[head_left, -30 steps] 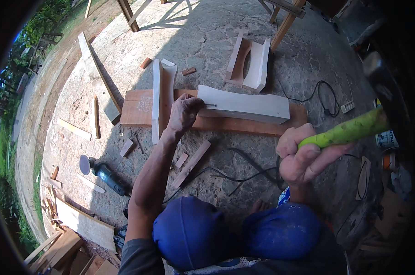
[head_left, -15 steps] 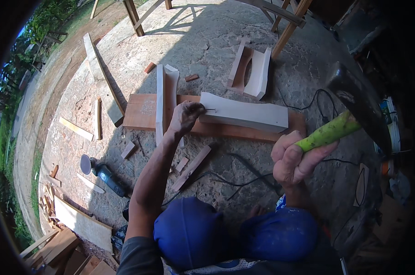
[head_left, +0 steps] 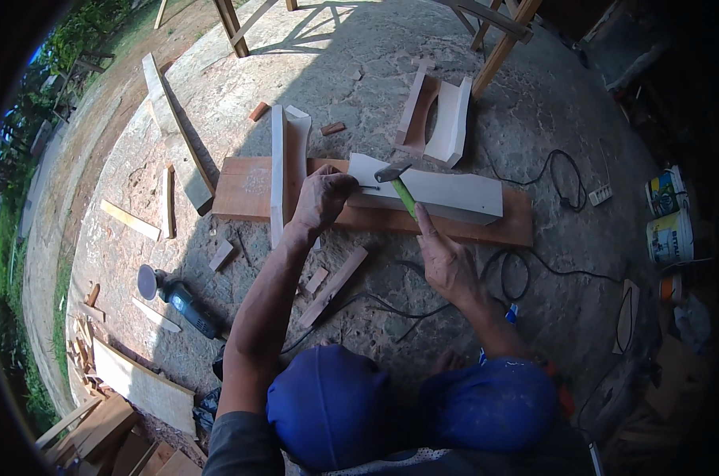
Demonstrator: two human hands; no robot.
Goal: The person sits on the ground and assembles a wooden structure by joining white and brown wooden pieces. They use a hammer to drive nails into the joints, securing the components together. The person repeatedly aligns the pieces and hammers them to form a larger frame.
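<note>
My left hand [head_left: 325,198] is closed in a pinch on a thin nail [head_left: 368,187], which lies level against the left end of a pale, curved wood block [head_left: 450,194]. That block rests on a reddish-brown board [head_left: 244,190] on the ground. In my right hand [head_left: 450,268], fingers wrapped round the grip, is a hammer [head_left: 392,172] with a green handle. Its head sits over the block, close to the nail; whether they touch I cannot tell. Another pale piece [head_left: 278,170] stands across the board, left of my left hand.
A U-shaped wooden piece [head_left: 454,127] lies farther off. An angle grinder [head_left: 189,308] with a disc lies at left. Cords [head_left: 514,274] loop near my right arm. Buckets [head_left: 670,236] stand at far right. Offcuts [head_left: 335,285] and a long plank [head_left: 173,131] lie around.
The hammer has come down and left from a raised position at the right to the block by the nail. My left hand stays nearly in place, holding the nail.
</note>
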